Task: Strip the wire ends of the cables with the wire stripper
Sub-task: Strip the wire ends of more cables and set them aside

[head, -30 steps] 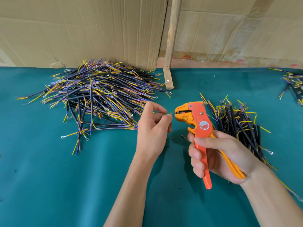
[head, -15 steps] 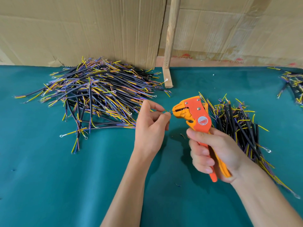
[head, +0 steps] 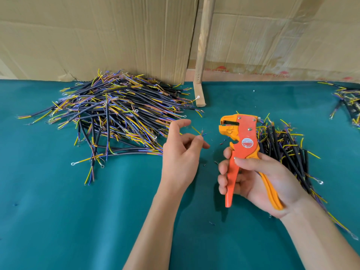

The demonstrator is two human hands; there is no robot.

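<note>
My right hand (head: 259,180) grips the orange wire stripper (head: 243,141) by its two spread handles, jaws pointing left and holding nothing. My left hand (head: 181,154) is a short gap to the left of the jaws. Its thumb and fingers pinch a cable whose thin yellow and blue wire ends (head: 198,131) stick up past the fingertips; the index finger is lifted. The rest of that cable is hidden behind the hand. A big pile of black cables (head: 116,114) lies behind and left of my left hand. A smaller pile (head: 288,149) lies behind my right hand.
The work surface is a teal cloth (head: 58,221). Cardboard sheets (head: 97,36) stand along the back, with a wooden stick (head: 202,55) leaning against them. A third bunch of cables (head: 348,102) lies at the far right edge. Small insulation scraps (head: 211,223) dot the cloth.
The stripper has come off the wire end and moved right, and its handles have spread apart. My left hand has drawn back left with the cable and lifted its index finger.
</note>
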